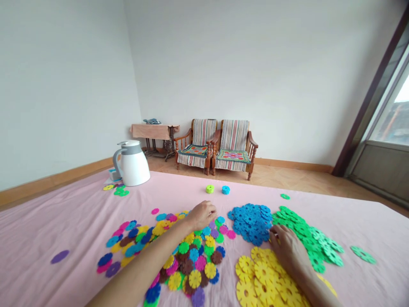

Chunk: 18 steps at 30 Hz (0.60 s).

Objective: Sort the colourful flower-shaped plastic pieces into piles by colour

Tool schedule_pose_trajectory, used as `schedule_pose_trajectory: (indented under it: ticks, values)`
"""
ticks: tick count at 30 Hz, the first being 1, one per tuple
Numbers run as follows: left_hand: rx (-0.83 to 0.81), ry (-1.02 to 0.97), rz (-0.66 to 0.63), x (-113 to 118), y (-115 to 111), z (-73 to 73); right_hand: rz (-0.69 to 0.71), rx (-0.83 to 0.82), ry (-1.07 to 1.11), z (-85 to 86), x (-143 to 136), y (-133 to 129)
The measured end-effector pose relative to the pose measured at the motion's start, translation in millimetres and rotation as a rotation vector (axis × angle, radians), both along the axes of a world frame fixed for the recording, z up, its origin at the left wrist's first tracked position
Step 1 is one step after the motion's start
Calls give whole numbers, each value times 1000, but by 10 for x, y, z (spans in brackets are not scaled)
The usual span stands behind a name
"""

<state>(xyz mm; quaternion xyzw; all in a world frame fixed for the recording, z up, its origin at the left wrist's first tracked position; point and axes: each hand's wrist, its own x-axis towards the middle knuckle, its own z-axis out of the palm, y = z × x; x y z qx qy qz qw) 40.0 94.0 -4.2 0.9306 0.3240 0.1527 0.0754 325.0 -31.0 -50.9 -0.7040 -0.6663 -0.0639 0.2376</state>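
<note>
Pink cloth (179, 181), loose discs sorted and unsorted. Left hand (203, 214) is over the far right part of the mixed pile (194, 266), fingers curled, half closed; can't tell if it has hold of a disc. Its forearm lies across the view of the mixed pile and hides a strip of it. Right hand (286, 243) is at the right edge of the blue pile (251, 221), fingers bent down, partly closed; grip hidden, can't tell what it has. Green pile (303, 234) sits just right of that hand, yellow pile (262, 277) on the near side, partly covered by the right wrist and forearm. Past the hands, lime stack (210, 189) and blue stack (226, 190) stand side by side, apart. Jug (134, 166) is upright at the far left, partly blocking a small box (114, 175); a few yellow and green discs (121, 192) lie near its base. Purple disc (60, 256) alone at left, single green disc (363, 254) right of the green pile. Behind: two chairs (234, 140), side table (151, 131) with cloth over it, door (380, 166) at right.
</note>
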Motion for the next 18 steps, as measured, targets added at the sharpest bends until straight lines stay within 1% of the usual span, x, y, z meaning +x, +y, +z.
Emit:
schedule_pose_trajectory:
  ticks: [3, 6, 8, 10, 11, 13, 16, 18]
  values:
    - [35, -17, -69, 159, -130, 3, 0, 52, 95, 82, 7, -1]
    - [35, 24, -99, 281, -264, -6, 5, 122, 248, 263, -72, -14]
    - [24, 38, -79, 331, -335, -8, 50, 96, 321, 391, -221, -60]
    - [27, 45, -48, 370, -391, -12, 154, 32, 319, 479, -447, -155]
    - [39, 46, -27, 390, -414, -17, 230, 5, 286, 500, -576, -220]
    - [68, 56, 17, 427, -455, -33, 317, -1, 213, 502, -833, -364]
    - [103, 87, 59, 458, -498, -56, 380, -21, 125, 447, -1112, -545]
    - [112, 108, 54, 444, -513, -56, 398, -26, 77, 405, -1196, -609]
